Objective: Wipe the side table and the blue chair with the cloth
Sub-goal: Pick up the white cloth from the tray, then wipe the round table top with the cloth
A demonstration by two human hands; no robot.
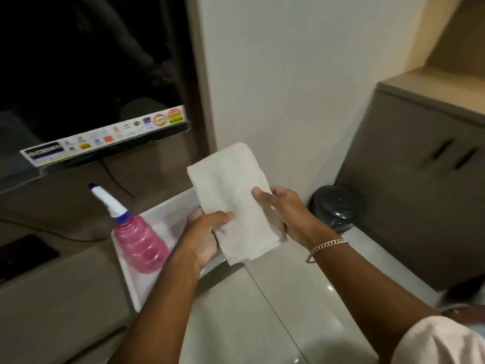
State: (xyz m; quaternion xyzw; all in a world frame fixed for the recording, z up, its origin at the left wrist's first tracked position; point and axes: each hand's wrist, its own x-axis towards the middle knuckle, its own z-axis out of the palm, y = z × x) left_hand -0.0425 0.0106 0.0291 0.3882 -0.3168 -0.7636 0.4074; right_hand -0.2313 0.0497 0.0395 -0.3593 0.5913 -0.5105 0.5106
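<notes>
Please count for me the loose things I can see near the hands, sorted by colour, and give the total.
White: 2, the cloth and the tray
Pink: 1, the spray bottle
Black: 1, the round bin
Total: 4

No text can be read with confidence. A sticker strip runs along the lower edge of the television at far left, carrying a row of small logos and badges in red, orange, green and blue; all are too blurred to make out. Its dark left-hand label bears pale lettering, likewise illegible.
</notes>
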